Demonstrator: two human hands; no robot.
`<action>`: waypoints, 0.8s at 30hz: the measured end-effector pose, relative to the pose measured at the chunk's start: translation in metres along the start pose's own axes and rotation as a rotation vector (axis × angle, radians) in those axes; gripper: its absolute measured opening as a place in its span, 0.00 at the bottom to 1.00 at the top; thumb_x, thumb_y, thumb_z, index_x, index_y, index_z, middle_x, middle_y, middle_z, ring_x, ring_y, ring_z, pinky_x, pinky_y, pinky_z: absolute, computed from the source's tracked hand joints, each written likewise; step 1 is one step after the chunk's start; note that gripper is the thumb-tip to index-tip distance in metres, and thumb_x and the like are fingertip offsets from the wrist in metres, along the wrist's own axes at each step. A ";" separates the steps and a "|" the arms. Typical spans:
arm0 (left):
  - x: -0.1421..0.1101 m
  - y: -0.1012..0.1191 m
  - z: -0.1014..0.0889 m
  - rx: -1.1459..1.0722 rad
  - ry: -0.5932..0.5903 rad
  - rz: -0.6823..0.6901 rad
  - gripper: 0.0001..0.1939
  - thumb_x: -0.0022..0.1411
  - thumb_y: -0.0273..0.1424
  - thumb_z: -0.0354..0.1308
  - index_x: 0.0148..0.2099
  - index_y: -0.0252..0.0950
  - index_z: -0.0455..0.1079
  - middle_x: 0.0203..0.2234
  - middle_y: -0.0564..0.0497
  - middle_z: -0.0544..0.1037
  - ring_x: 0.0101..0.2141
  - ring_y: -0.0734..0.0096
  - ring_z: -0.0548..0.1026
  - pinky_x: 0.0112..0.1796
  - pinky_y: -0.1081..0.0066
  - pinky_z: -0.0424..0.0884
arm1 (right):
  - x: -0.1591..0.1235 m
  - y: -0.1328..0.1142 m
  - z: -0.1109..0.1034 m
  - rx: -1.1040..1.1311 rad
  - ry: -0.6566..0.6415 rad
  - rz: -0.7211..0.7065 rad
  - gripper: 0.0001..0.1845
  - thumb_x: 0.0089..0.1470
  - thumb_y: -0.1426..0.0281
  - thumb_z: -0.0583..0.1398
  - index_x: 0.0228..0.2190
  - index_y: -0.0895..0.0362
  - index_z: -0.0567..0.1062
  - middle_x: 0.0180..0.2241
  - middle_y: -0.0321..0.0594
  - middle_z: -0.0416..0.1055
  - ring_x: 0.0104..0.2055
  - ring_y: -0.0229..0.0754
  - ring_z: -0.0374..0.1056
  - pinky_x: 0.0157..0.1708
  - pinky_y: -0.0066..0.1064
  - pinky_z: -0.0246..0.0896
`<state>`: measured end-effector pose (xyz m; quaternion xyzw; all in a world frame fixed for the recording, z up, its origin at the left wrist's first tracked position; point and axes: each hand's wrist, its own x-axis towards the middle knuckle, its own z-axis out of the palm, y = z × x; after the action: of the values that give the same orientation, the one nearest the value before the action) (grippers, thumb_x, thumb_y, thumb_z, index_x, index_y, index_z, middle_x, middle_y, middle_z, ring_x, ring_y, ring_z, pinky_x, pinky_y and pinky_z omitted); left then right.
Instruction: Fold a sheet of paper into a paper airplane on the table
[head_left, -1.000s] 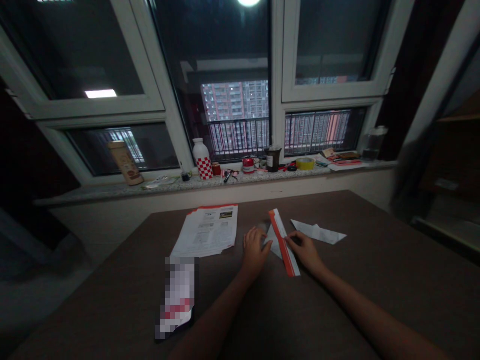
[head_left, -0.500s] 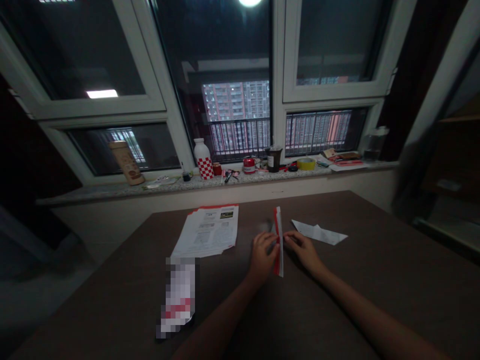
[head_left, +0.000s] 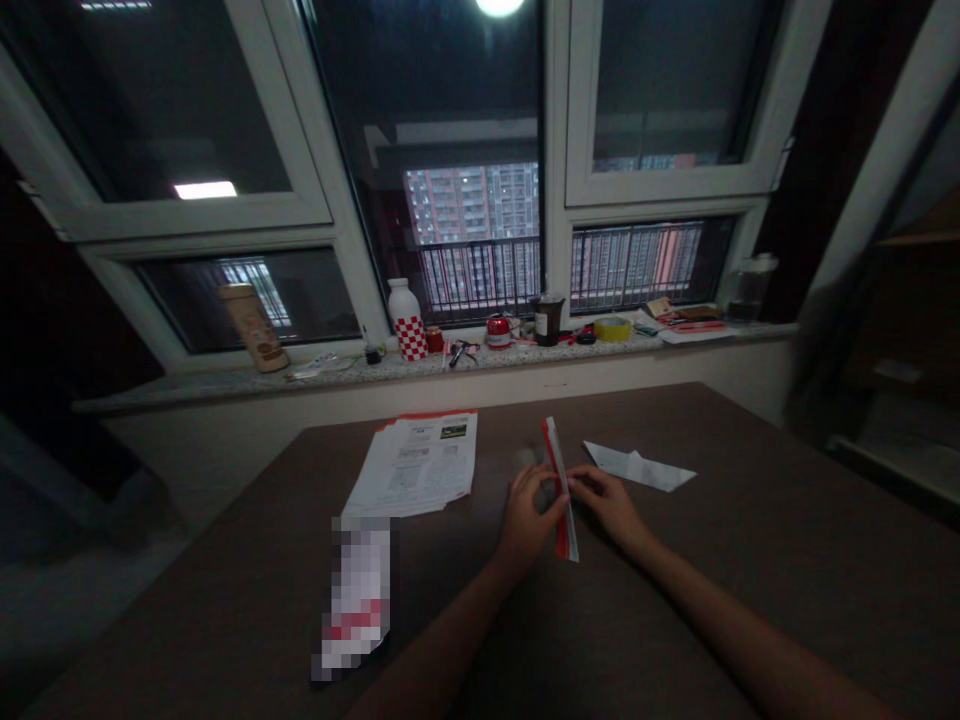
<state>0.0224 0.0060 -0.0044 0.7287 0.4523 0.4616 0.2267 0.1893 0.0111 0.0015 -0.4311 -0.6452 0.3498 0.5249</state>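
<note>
Between my hands a narrow folded strip of paper (head_left: pixel 553 445), white with a red edge, stands above the brown table (head_left: pixel 675 620). My left hand (head_left: pixel 528 512) pinches it from the left, thumb on the near part and fingers bent behind. From the other side my right hand (head_left: pixel 604 500) has its thumb and fingertips closed on the strip near its middle. A folded white paper (head_left: pixel 637 465), long and pointed with a small peak, lies just beyond my right hand. Left of my hands rests a stack of printed sheets (head_left: pixel 420 465) with red edges.
A blurred-out pale object (head_left: pixel 356 590) lies at the table's left front. Along the windowsill (head_left: pixel 337 372) stand a checkered bottle (head_left: pixel 409 325), a brown tumbler (head_left: pixel 251 325), a dark cup (head_left: pixel 548 322), a roll of yellow tape (head_left: pixel 613 329) and a clear jug (head_left: pixel 750 290).
The paper strip has tilted, its far end shifting left and its near end right. My left thumb has moved right across it. The other papers lie as before.
</note>
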 end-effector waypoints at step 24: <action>0.000 -0.006 0.004 0.000 -0.018 -0.043 0.13 0.58 0.32 0.61 0.47 0.40 0.69 0.51 0.47 0.74 0.61 0.59 0.60 0.61 0.50 0.50 | -0.001 0.003 0.001 0.012 -0.001 0.025 0.18 0.50 0.53 0.60 0.32 0.56 0.76 0.33 0.39 0.76 0.38 0.45 0.71 0.41 0.36 0.65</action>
<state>0.0236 0.0090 -0.0107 0.7230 0.4656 0.4501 0.2407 0.1893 0.0116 -0.0013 -0.4358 -0.6379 0.3604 0.5227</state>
